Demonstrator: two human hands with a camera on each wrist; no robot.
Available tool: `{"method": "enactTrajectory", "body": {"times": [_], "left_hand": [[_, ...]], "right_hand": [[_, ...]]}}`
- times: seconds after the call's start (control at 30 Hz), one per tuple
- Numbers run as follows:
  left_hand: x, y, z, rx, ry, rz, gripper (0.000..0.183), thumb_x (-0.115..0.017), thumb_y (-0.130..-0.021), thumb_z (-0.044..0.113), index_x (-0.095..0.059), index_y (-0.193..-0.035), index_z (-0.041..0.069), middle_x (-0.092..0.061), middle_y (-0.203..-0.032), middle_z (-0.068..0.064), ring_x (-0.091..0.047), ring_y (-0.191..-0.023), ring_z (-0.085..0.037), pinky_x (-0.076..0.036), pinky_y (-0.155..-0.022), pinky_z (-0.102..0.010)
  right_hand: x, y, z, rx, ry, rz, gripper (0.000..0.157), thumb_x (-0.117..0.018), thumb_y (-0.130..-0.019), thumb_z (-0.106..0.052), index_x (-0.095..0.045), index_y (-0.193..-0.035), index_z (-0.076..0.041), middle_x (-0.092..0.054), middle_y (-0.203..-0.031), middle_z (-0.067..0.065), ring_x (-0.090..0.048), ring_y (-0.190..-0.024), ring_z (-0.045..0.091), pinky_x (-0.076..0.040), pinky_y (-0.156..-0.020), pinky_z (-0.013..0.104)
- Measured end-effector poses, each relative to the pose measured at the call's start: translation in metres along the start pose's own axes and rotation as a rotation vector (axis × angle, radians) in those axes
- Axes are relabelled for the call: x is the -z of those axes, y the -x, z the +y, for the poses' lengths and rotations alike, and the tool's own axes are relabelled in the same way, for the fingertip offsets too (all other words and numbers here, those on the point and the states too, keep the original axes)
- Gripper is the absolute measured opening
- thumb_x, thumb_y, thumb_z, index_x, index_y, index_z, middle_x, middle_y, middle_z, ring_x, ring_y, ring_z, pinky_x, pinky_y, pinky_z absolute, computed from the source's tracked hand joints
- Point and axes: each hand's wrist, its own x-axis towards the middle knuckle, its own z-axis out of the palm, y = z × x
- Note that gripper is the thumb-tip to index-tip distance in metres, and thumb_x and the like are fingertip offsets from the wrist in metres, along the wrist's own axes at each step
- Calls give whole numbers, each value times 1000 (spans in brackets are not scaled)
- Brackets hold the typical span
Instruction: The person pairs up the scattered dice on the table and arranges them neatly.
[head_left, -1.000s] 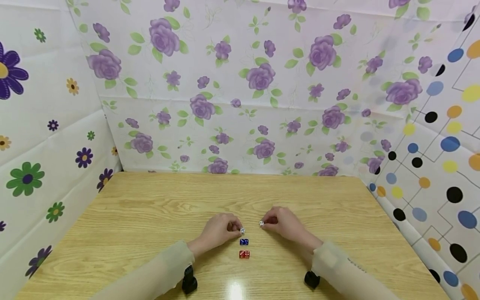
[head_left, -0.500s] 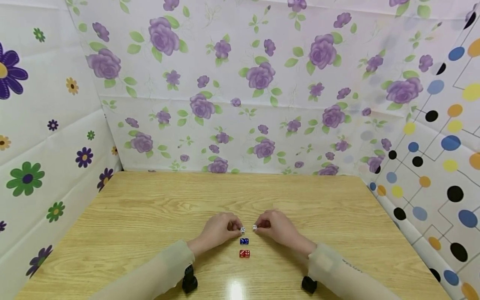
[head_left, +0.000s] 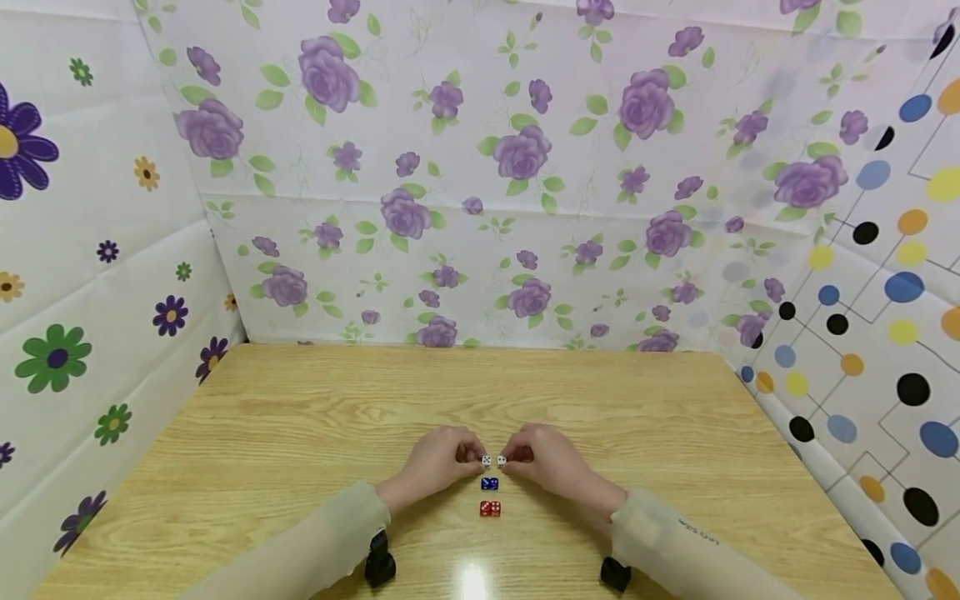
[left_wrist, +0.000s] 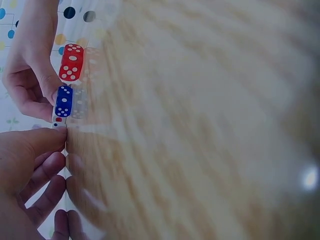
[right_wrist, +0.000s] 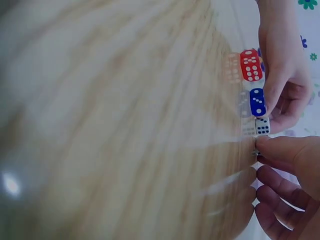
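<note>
Right hand pinches a white die in its grip, just beside a second white die pinched by the left hand. Both sit low over the counter. Just below them a blue die, then a red die, nothing between.

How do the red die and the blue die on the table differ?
The red translucent die lies nearest the person, untouched by either hand; the blue translucent die sits one place farther along the row, close under the fingertips. They differ in colour. Both are small white-pipped cubes resting on the wooden table.
</note>
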Motion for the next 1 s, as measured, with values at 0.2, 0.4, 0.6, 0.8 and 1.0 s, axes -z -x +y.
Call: {"method": "enactTrajectory", "body": {"times": [0.2,0.4,0.6,0.8,1.0], "left_hand": [[1,0,1,1,2,0,8,-78,-85,22,-73,-89,19,-63,-77,10,-50,-66,1,-42,-61,-18],[1,-1,1,-4,22,-5,8,-79,-84,20,-73,-89,18,-64,-77,8,-50,-65,1,-42,-61,-18],[0,-1,-1,-8,25,-9,8,-78,-84,20,-73,-89,18,-64,-78,8,-50,-65,1,-43,-61,-18],[0,-1,-1,-6,29,-9,8,-78,-84,19,-72,-89,17,-64,-78,8,-51,-66,1,-43,-62,-18],[0,-1,-1,-9,24,-16,7,-78,-84,19,-72,-88,18,-64,-78,7,-51,-66,0,-43,-62,-18]], "right_hand": [[-2,-2,-4,11,13,1,9,-79,-84,-28,-75,-88,-21,-67,-81,-9,-58,-72,2,-46,-64,16],[-4,-3,-5,17,6,0,9,-79,-84,-27,-76,-89,-21,-68,-81,-8,-58,-73,3,-47,-65,17],[-4,-4,-5,23,6,4,10,-79,-84,-27,-76,-91,-21,-68,-81,-8,-57,-72,3,-45,-64,17],[-4,-5,-6,27,0,-2,10,-79,-84,-26,-76,-91,-20,-67,-80,-7,-58,-72,5,-45,-63,17],[-3,-4,-7,14,0,-7,10,-78,-85,-27,-76,-92,-20,-66,-79,-8,-56,-71,4,-44,-62,17]]}}
